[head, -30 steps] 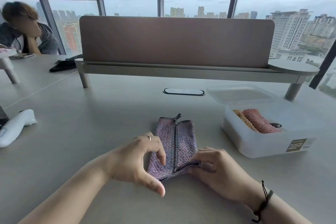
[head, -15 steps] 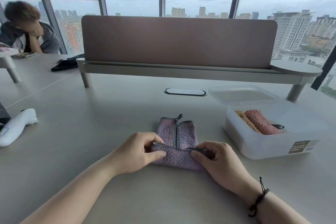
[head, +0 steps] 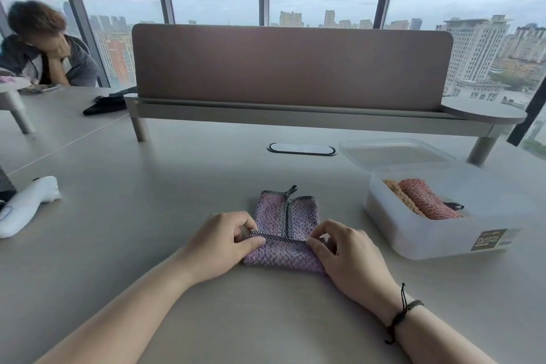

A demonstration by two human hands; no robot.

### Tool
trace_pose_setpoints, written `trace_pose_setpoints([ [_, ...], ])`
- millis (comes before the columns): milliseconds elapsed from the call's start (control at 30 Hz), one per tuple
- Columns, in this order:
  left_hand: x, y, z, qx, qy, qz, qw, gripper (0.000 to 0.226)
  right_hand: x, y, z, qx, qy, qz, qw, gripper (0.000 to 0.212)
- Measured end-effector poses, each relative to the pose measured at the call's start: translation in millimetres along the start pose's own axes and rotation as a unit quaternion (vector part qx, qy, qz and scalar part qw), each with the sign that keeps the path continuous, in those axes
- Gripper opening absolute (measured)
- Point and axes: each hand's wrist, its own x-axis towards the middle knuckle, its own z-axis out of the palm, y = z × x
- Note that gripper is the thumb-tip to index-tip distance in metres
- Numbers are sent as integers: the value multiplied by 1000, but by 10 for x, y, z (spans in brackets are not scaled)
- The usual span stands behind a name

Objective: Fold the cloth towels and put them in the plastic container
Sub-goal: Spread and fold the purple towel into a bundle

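Lilac weave, pinched at both ends — the left hand point(head: 223, 241) nips the trimmed edge of the purple towel point(head: 286, 226) between thumb and forefinger, and the right hand point(head: 344, 248) does the same at the other corner. Both hands are grasping that near flap, which lies turned over the towel's body with its checked trim running straight across between them.

My read on the step: it's the crosswise fold. To do it well, carry that trimmed edge level toward the far edge, keep both corners moving together so the flap doesn't skew, then press the crease flat on the table point(head: 147, 245) before letting go. The hanging loop point(head: 291, 190) sticks out at the far edge, so tucking it under would tidy the bundle.

Just to the right of the towel sits the plastic container point(head: 437, 233), open, with two folded towels point(head: 419, 199) already inside — one orange, one salmon. Beyond the container lies its clear lid point(head: 396, 154).

A label point(head: 492, 239) on the container's near wall reads "PLASTIC" on its top line; the smaller print beneath is too fine to make out.
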Motion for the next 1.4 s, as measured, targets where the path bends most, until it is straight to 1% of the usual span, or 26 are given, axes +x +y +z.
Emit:
trace_pose_setpoints([
  [167,-4,-6,38,7,4,13,1000,19,14,26,14,77,31,-10,997,9],
  [267,6,-34,65,29,13,16,999,21,15,37,12,101,38,-9,994,7],
  [400,25,-77,78,45,35,11,998,23,30,48,30,99,37,-7,994,10],
  [500,15,-77,73,73,60,20,995,26,34,59,38,63,36,6,997,14],
  [567,-3,-59,54,99,83,43,991,28,19,44,37,22,25,10,999,18],
  [633,-12,-13,16,117,105,85,984,29,-5,25,37,-2,24,16,1000,20],
  [700,-17,60,-13,108,110,149,977,19,-23,15,30,-12,45,10,999,17],
  [767,-42,120,-13,85,81,208,971,13,-45,-9,0,3,97,-26,995,10],
  [800,-57,137,-4,77,50,218,972,15,-63,-27,-23,8,120,-58,991,5],
  [833,-70,144,9,73,12,215,974,19,-82,-52,-43,7,130,-91,987,6],
  [867,-81,143,26,76,-24,205,975,25,-106,-71,-60,0,121,-123,985,14],
  [900,-88,136,40,83,-53,194,976,32,-132,-88,-68,-10,91,-150,984,21],
  [933,-88,124,51,87,-71,188,976,37,-151,-102,-66,-21,45,-167,985,28],
  [1000,-76,105,46,85,-76,188,975,41,-160,-93,-47,-46,-48,-175,982,44],
  [1033,-72,99,35,86,-74,187,976,42,-151,-71,-33,-51,-75,-171,981,49],
  [1067,-71,90,25,88,-73,183,976,43,-138,-51,-24,-49,-87,-163,982,52],
  [1167,-77,76,14,84,-65,177,978,42,-102,-1,-9,-30,-70,-150,986,46],
  [1300,-50,79,9,80,-54,166,981,36,-89,9,48,-43,-52,-153,986,33],
  [1400,-43,76,0,81,-55,149,984,39,-69,8,46,-52,-20,-153,987,26],
])
